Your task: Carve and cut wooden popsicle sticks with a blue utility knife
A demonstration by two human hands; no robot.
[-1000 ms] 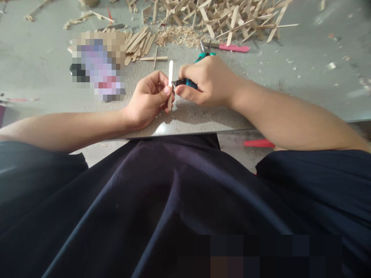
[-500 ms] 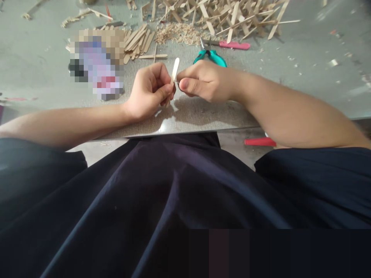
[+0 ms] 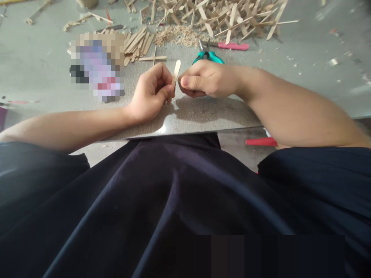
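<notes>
Between the thumb and fingers of my left hand [image 3: 153,90] a pale wooden craft stick [image 3: 177,69] is pinched, its rounded end pointing up and away from me. My right hand [image 3: 207,79] is closed close beside it, thumb pressed on the bent fingers. A thin, shiny sliver shows between this thumb and the stick, touching the stick's side or nearly so; most of it is hidden in the fingers. Just beyond my right hand lie teal-handled pliers or cutters [image 3: 210,57] and a pink-handled knife [image 3: 233,46].
A large heap of crossed wooden sticks [image 3: 232,17] spreads at the back, with wood shavings [image 3: 179,35] before it. Loose flat sticks [image 3: 139,43] lie left of these, beside a blurred-out object [image 3: 100,73]. The table's front edge [image 3: 185,136] runs by my lap; a red object [image 3: 261,141] is below.
My right hand has turned slightly and sits a little flatter beside the stick. The stick has shifted slightly to the right and down in the picture. Both hands keep their grip.
</notes>
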